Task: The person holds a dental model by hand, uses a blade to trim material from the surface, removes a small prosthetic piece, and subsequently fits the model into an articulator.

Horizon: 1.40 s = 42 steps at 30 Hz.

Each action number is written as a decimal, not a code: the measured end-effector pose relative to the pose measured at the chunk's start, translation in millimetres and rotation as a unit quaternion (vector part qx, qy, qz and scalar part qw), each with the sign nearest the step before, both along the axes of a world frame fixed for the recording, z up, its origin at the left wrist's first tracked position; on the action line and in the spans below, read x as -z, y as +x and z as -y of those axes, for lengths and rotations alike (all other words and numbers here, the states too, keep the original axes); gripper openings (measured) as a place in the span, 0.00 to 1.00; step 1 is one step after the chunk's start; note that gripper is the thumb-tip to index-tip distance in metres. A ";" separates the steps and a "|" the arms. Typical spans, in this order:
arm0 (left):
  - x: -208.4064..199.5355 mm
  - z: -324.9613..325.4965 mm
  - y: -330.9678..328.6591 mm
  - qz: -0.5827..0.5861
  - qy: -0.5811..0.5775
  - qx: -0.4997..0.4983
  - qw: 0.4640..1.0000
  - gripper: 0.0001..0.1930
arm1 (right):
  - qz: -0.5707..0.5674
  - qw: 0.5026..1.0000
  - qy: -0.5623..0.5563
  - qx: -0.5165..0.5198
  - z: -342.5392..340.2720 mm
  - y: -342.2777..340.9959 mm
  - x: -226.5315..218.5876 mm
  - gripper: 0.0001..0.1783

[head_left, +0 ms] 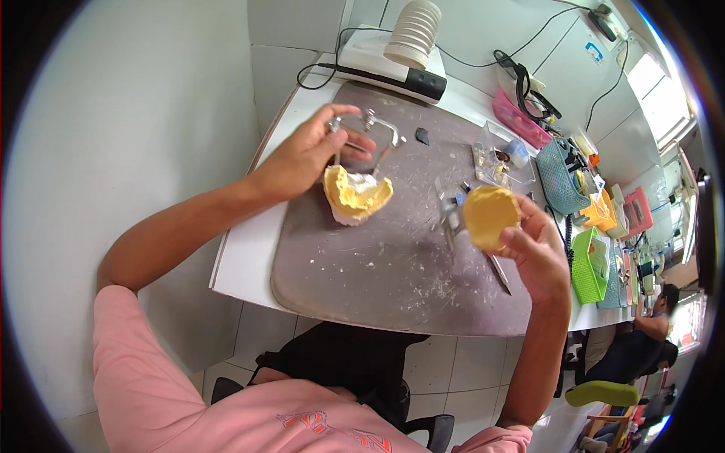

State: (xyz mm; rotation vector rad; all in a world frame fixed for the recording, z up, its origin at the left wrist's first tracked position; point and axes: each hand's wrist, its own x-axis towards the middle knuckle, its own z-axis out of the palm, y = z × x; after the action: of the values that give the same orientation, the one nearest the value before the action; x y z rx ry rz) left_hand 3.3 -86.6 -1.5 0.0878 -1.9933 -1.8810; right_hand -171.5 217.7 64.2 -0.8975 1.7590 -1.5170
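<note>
Yellow disc (492,218) pinched by the right hand (538,245), metal frame (369,118) grasped by the left hand (302,156): steady grips probably served best.

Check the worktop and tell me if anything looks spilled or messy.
White specks and smears dot the gray mat, looking like stray debris. A small dark piece lies apart near the mat's far side, right of the metal frame in the left hand.

Red lettering (311,424) is seen on the pink shirt (249,415) at six o'clock, a blue sign (594,52) on the wall (555,72) at two.
</note>
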 end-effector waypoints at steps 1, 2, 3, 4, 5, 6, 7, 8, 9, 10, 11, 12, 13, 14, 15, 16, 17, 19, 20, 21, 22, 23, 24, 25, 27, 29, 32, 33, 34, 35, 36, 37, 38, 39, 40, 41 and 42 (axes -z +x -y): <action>0.3 -3.8 -6.5 -0.002 0.005 0.046 0.999 0.21 | -0.003 1.000 0.000 0.004 -0.4 -0.5 -6.6 0.35; 0.9 -13.2 -15.6 -0.017 0.018 0.057 0.998 0.19 | -0.017 0.998 -0.051 0.022 1.1 -2.6 -14.2 0.35; -0.6 -20.5 -23.3 -0.020 0.018 0.061 0.998 0.19 | -0.030 0.994 -0.102 0.040 2.8 -4.7 -21.8 0.35; -5.2 -29.4 -30.2 0.011 0.005 0.104 0.995 0.19 | -0.033 0.993 -0.100 0.044 4.6 -6.9 -29.4 0.35; -8.8 -37.6 -38.3 0.042 -0.008 0.146 0.988 0.18 | -0.052 0.993 -0.098 0.036 6.6 -9.3 -37.6 0.35; -4.9 -44.3 -50.5 0.028 -0.005 0.180 0.983 0.18 | -0.071 0.993 -0.095 0.029 8.5 -12.0 -45.0 0.34; -5.9 -48.9 -56.2 0.026 -0.005 0.184 0.983 0.18 | -0.089 0.991 -0.093 0.019 11.6 -15.0 -50.3 0.34; -7.1 -53.6 -60.9 0.032 -0.030 0.190 0.981 0.17 | -0.102 0.991 -0.088 0.011 15.2 -18.1 -52.3 0.34; -7.7 -57.7 -64.3 0.039 -0.054 0.196 0.978 0.17 | -0.104 0.991 -0.088 0.014 18.0 -19.9 -53.0 0.34; -4.7 -59.6 -61.7 0.031 -0.058 0.175 0.982 0.16 | -0.115 0.991 -0.067 -0.004 21.7 -17.7 -53.8 0.35; -3.3 -59.9 -59.0 0.025 -0.057 0.181 0.982 0.16 | -0.124 0.991 -0.045 -0.022 23.7 -15.1 -54.0 0.35; -2.1 -59.5 -56.6 0.013 -0.039 0.185 0.982 0.16 | -0.119 0.992 -0.037 -0.031 24.3 -12.7 -54.1 0.35; 0.0 -59.2 -56.0 0.009 -0.020 0.186 0.982 0.15 | -0.116 0.992 -0.037 -0.030 24.9 -13.4 -50.5 0.35; 1.9 -59.2 -57.4 0.011 -0.019 0.186 0.982 0.15 | -0.109 0.993 -0.026 -0.043 25.5 -13.6 -47.5 0.35; 4.3 -58.8 -59.0 0.026 -0.048 0.171 0.984 0.15 | -0.102 0.993 -0.016 -0.056 26.5 -12.9 -45.3 0.36; 4.0 -58.9 -58.9 0.042 -0.079 0.155 0.984 0.16 | -0.100 0.993 -0.011 -0.055 26.8 -10.0 -45.1 0.35; 3.2 -58.8 -58.5 0.044 -0.079 0.154 0.984 0.16 | -0.099 0.993 -0.012 -0.056 27.8 -8.1 -46.9 0.35; -0.1 -58.0 -56.7 0.042 -0.032 0.187 0.981 0.18 | -0.114 0.992 0.015 -0.055 30.5 -3.8 -52.2 0.34; -2.5 -57.2 -55.2 0.043 -0.031 0.187 0.981 0.18 | -0.114 0.992 0.015 -0.055 33.3 -1.1 -54.8 0.34; -5.4 -56.6 -53.7 0.043 -0.015 0.195 0.980 0.13 | -0.122 0.991 0.026 -0.054 36.6 1.5 -57.8 0.34; -6.5 -56.2 -51.8 0.044 0.003 0.202 0.978 0.12 | -0.130 0.989 0.039 -0.054 39.3 3.7 -60.7 0.33; -6.3 -56.5 -50.7 0.045 0.005 0.202 0.978 0.12 | -0.129 0.989 0.041 -0.055 40.6 4.9 -63.6 0.33; -5.6 -57.6 -49.9 0.029 -0.010 0.199 0.979 0.13 | -0.141 0.987 0.057 -0.057 41.5 5.9 -66.3 0.33; -4.9 -58.1 -49.4 0.014 -0.026 0.197 0.980 0.14 | -0.154 0.984 0.073 -0.059 42.6 6.8 -68.7 0.33; 0.0 -59.2 -51.3 0.014 -0.019 0.197 0.980 0.14 | -0.160 0.982 0.079 -0.056 41.2 10.5 -71.9 0.34; 1.6 -57.9 -50.9 0.016 -0.014 0.193 0.981 0.15 | -0.166 0.981 0.082 -0.057 39.7 13.7 -69.0 0.34; 1.4 -57.7 -51.4 -0.001 -0.007 0.205 0.979 0.23 | -0.156 0.986 0.055 -0.035 33.5 16.5 -60.9 0.34; 1.8 -58.6 -51.0 -0.003 -0.002 0.202 0.979 0.23 | -0.146 0.988 0.034 -0.027 31.6 15.6 -56.9 0.35; 0.7 -60.3 -51.2 -0.005 0.003 0.201 0.980 0.22 | -0.137 0.990 0.013 -0.017 28.9 14.1 -54.4 0.35; -0.7 -61.8 -50.5 -0.006 0.003 0.201 0.979 0.22 | -0.138 0.990 0.013 -0.016 26.4 12.1 -52.2 0.35; -2.7 -63.2 -49.1 -0.002 -0.011 0.193 0.981 0.22 | -0.135 0.991 0.005 -0.015 24.1 10.0 -50.4 0.35; -3.3 -63.9 -48.2 0.001 -0.023 0.184 0.983 0.22 | -0.133 0.991 -0.003 -0.014 23.5 8.8 -49.5 0.36; -2.1 -63.6 -48.2 0.001 -0.022 0.183 0.983 0.22 | -0.133 0.991 -0.002 -0.014 24.6 10.2 -51.3 0.36; -0.2 -63.2 -48.3 -0.001 -0.034 0.177 0.984 0.22 | -0.138 0.990 0.009 -0.018 26.3 13.0 -55.0 0.36; -0.2 -62.7 -47.6 -0.001 -0.047 0.171 0.984 0.23 | -0.141 0.990 0.019 -0.021 27.9 14.9 -56.8 0.37; -0.7 -62.0 -46.9 0.000 -0.047 0.171 0.984 0.23 | -0.140 0.990 0.019 -0.021 29.2 15.7 -57.3 0.37; -1.7 -61.2 -46.2 0.011 -0.049 0.172 0.984 0.24 | -0.141 0.990 0.016 -0.022 30.2 16.2 -57.7 0.37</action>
State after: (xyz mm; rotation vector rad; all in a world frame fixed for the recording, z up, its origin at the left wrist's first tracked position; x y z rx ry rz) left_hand -42.9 -25.4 0.2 -0.2816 -2.2268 -1.9836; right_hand -155.3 187.5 121.9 -1.1741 1.9411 -1.3817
